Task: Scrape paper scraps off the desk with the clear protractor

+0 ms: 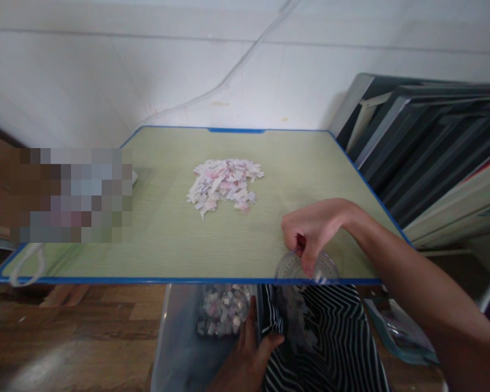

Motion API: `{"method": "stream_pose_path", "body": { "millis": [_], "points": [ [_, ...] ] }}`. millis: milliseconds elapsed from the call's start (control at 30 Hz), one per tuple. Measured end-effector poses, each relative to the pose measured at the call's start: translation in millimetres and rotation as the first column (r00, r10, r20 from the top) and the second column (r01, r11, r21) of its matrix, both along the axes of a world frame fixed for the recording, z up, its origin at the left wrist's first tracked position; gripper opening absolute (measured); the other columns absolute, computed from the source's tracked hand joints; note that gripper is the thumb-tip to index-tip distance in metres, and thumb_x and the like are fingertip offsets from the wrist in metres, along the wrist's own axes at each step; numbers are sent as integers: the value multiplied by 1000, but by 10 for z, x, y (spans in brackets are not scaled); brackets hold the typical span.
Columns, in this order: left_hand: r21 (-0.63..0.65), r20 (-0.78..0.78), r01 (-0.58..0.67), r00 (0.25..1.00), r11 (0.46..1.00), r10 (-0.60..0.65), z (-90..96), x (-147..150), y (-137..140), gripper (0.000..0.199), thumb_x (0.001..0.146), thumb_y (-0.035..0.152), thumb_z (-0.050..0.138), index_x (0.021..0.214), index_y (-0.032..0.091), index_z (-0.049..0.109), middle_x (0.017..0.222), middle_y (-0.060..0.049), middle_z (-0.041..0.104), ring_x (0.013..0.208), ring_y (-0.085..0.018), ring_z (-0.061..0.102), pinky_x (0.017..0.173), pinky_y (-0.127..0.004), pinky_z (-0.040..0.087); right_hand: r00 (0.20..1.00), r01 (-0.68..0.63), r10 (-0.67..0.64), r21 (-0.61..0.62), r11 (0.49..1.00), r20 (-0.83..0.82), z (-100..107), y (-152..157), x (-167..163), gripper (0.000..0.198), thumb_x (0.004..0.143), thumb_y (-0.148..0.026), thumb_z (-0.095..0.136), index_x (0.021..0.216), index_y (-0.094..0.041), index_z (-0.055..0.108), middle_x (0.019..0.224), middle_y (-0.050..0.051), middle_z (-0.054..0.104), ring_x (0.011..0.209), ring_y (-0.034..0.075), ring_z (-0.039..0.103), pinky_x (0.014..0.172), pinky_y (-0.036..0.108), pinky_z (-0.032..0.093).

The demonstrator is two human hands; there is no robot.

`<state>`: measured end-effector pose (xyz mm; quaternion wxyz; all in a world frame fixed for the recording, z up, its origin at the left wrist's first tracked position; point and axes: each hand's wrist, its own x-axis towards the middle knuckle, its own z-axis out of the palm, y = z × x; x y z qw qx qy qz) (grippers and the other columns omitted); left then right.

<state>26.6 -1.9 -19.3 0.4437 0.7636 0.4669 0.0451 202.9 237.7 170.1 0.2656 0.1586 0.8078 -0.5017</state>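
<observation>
— Pale green table (159,234) with blue edging, white wall (106,76) behind. What are the fingers up to?

— Right hand (316,226): thumb and bent forefinger seem to pinch a clear round disc (285,270) by its far rim, the rest curled in. Left hand (245,356): thumb and fingers look clasped over the side of a clear tub (162,332), a fold of striped cloth (330,343) under the thumb

— Where's that disc?

— At the table's near edge, toward the near right corner

— Which step, then?

— I'd judge handling the disc while steadying tub and cloth; the next move seems to call for a sure pinch, so close to the edge

— And the count?

— Two hands, one disc, one tub, one cloth; one heap of pale scraps (224,182), well back from the near edge, its bits too many to count, like the small pieces (222,310) inside the tub
</observation>
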Motion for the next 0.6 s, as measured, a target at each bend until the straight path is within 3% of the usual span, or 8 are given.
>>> {"method": "stream_pose_path", "body": {
  "millis": [233,500,600],
  "points": [
    [195,2,13,1000,981,-14,35,-46,-60,76,79,4,51,136,43,21,147,3,-36,141,-30,6,107,-46,32,1000,-4,3,8,1000,12,8,5,-17,55,58,-62,70,45,-12,51,39,-6,44,38,4,39,39,18,25],
    [212,36,34,998,977,-42,-2,-78,-55,73,80,5,51,138,41,24,148,0,-32,140,-30,3,109,-45,30,1000,5,-5,-2,1000,0,5,15,-18,55,60,-62,70,46,-12,52,39,-6,44,38,3,40,40,19,24],
    [134,58,39,997,990,-47,88,-78,-28,72,80,18,60,138,42,24,150,-1,-28,140,-33,7,109,-46,29,1000,7,-7,-4,1000,8,10,14,-24,54,60,-61,70,48,-11,53,40,-6,46,38,3,42,41,19,25]
  ]
}}
